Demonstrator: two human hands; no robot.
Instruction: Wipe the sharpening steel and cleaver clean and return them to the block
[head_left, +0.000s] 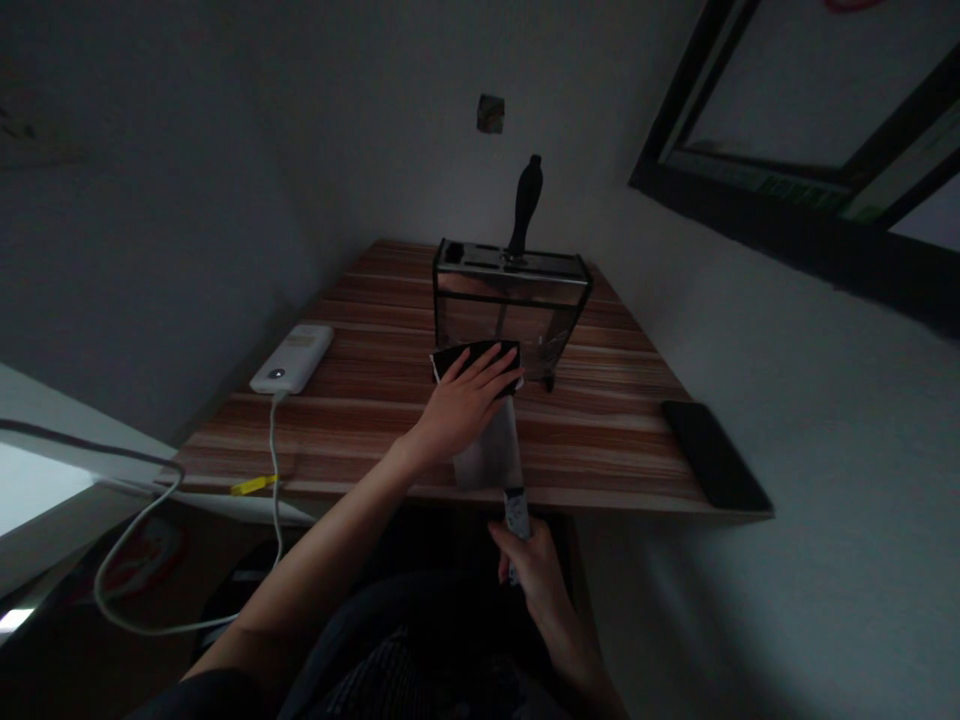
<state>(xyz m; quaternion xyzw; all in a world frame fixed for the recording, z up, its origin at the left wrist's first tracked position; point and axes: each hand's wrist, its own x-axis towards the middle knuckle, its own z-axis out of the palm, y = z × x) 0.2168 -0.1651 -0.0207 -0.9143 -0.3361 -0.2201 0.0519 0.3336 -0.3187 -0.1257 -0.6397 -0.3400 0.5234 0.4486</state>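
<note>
My left hand [459, 408] rests with fingers stretched flat on a black sheath or cover [477, 358] at the far end of a wide pale blade [492, 448] lying on the wooden table [360, 420]. My right hand [531, 563], at the table's near edge, is closed around the patterned handle [516, 510] of that blade. Whether the black cover is on the blade's tip or lies over it, I cannot tell.
Behind stands a clear knife holder [510, 312] with a black handle [525, 205] sticking up. A white power bank [292, 358] with a white cable [273, 450] lies at left, a black phone [714, 455] at right. Walls close in on both sides.
</note>
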